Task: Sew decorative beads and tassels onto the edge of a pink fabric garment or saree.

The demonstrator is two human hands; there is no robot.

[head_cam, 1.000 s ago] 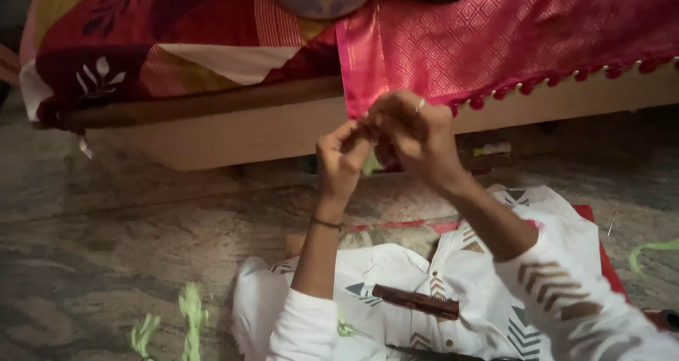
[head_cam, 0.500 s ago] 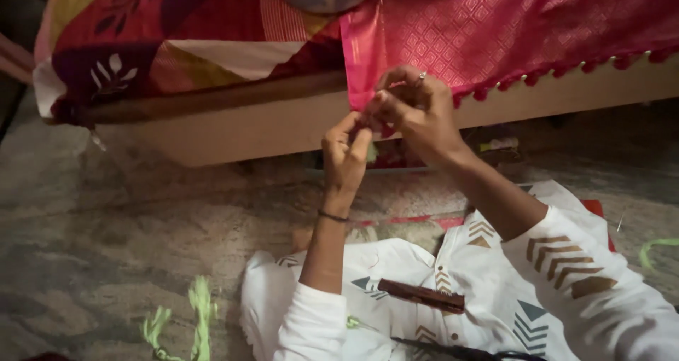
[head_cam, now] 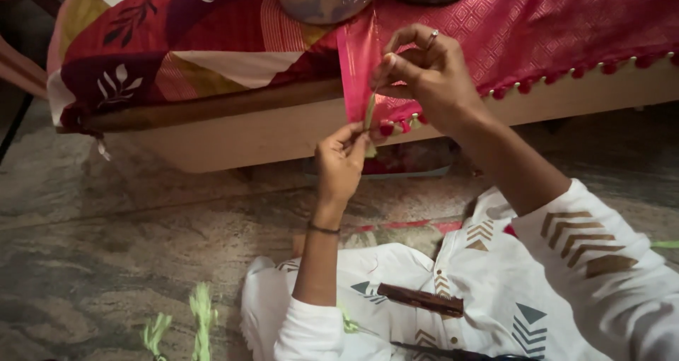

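My right hand (head_cam: 424,74) is raised at the edge of a pink patterned cloth (head_cam: 537,28) that hangs off a low bed, and it pinches the top of a short strand of pale green thread (head_cam: 370,113). Just below, my left hand (head_cam: 341,164) pinches the lower end of the same strand, close to the cloth's fringe of small red tassels (head_cam: 396,125). The strand runs nearly upright between the two hands. A ring shows on my right hand and a thin dark band on my left wrist.
A dark brown comb (head_cam: 420,299) lies on my white patterned lap (head_cam: 495,311). Loose green thread bundles (head_cam: 201,318) lie on the grey stone floor at lower left. The bed's wooden frame (head_cam: 233,138) and red patchwork cover (head_cam: 177,43) fill the top.
Both hands have risen towards the pink cloth's edge and drawn a little apart, with the green strand pulled out between them. The view has shifted closer to the bed.
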